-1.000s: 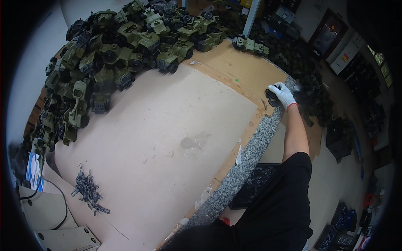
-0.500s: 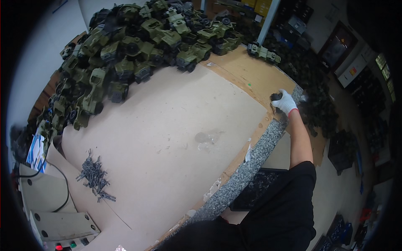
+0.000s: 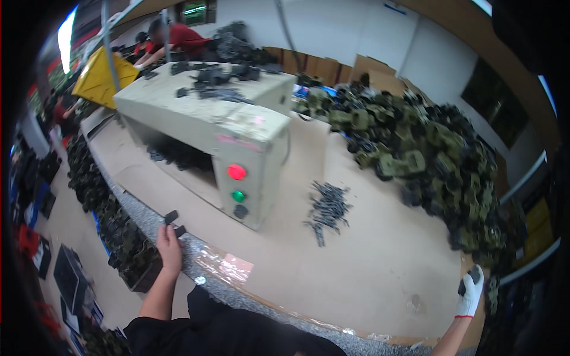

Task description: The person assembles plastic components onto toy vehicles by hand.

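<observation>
My bare left hand [image 3: 170, 249] is raised at the table's near left edge, its fingers closed on a small dark plastic part [image 3: 172, 218] with two flat ends sticking out past the fingertips. Far to the right, my right hand [image 3: 470, 298], in a white glove with a red cuff, grips a dark piece [image 3: 474, 273] over the table's right edge. Its exact kind is too blurred to tell. Between the hands lies a pile of small grey plastic parts [image 3: 329, 206] on the table.
A beige machine [image 3: 199, 127] with red, green and dark buttons stands left of centre, dark parts on top and inside. Green toy vehicles [image 3: 409, 148] are heaped at the right. A yellow bin [image 3: 105, 76] and a person in red [image 3: 184, 40] are behind. Crates of parts [image 3: 122, 237] line the left.
The view has swung left, bringing the machine and my left hand with its dark part into sight. My right hand still holds a dark piece at the table's edge.
</observation>
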Demonstrator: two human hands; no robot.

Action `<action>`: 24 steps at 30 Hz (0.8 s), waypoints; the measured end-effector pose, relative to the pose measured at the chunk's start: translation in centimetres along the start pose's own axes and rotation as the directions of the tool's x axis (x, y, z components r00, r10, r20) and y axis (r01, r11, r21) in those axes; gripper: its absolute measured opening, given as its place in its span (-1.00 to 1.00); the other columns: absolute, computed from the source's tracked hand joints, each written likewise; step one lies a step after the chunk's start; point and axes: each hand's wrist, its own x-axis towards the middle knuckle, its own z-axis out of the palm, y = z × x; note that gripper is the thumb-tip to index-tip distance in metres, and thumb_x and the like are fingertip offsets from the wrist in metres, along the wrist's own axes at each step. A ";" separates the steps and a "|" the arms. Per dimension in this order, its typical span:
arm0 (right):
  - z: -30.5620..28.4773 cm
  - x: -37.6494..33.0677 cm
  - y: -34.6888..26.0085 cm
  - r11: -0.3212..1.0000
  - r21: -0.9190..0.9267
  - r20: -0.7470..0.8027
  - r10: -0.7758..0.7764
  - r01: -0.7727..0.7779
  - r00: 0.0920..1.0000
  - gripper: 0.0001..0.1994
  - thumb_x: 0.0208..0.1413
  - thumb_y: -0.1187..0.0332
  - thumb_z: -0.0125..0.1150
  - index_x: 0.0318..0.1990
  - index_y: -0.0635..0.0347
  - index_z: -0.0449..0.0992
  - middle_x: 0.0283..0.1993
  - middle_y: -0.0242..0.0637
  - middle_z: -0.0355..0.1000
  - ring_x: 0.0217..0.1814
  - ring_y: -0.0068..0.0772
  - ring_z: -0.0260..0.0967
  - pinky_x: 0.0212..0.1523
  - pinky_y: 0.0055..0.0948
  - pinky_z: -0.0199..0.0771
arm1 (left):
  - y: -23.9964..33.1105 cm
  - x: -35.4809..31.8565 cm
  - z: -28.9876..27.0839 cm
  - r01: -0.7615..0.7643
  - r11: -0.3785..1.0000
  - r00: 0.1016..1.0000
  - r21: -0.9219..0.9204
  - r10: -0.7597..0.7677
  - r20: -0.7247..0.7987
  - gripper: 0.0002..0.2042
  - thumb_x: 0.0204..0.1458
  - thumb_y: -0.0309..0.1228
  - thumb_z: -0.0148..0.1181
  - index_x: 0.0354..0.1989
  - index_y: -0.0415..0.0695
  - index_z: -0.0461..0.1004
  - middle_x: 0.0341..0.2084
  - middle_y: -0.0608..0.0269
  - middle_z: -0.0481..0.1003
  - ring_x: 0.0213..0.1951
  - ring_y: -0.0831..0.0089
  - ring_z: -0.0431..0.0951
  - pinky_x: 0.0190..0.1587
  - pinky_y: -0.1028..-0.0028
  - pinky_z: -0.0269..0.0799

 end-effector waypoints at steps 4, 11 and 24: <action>18.5 -4.3 -14.6 0.974 0.053 0.498 -0.218 0.221 0.839 -0.41 -0.30 0.54 0.16 0.05 0.26 0.23 -0.03 -0.31 0.23 0.06 -0.44 0.17 0.06 -0.46 0.18 | 0.5 -1.3 -0.6 0.059 0.979 0.997 -0.196 -0.050 0.050 -0.85 0.15 -0.38 -0.11 -0.41 -0.16 0.29 -0.60 0.43 0.29 -0.65 0.76 0.24 -0.66 0.71 0.20; 46.4 -11.7 -34.7 0.743 0.183 0.797 -0.496 0.644 0.345 -0.38 -0.28 0.29 0.22 0.06 0.25 0.25 0.01 -0.10 0.30 0.05 -0.35 0.28 0.07 -0.49 0.24 | 0.6 -2.3 -1.1 0.091 0.924 0.994 -0.372 -0.062 0.091 -0.86 0.15 -0.43 -0.13 -0.39 -0.21 0.30 -0.50 0.34 0.35 -0.51 0.69 0.37 -0.59 0.69 0.32; 64.9 -19.0 -39.4 0.290 0.033 0.870 -0.479 0.957 0.115 -0.30 -0.24 -0.17 0.14 -0.09 0.31 0.41 -0.07 0.07 0.36 0.00 -0.05 0.32 -0.01 -0.31 0.31 | 0.3 -2.0 -2.0 0.096 0.906 0.993 -0.413 -0.059 0.101 -0.88 0.14 -0.44 -0.11 -0.38 -0.20 0.29 -0.53 0.35 0.36 -0.51 0.68 0.38 -0.58 0.69 0.33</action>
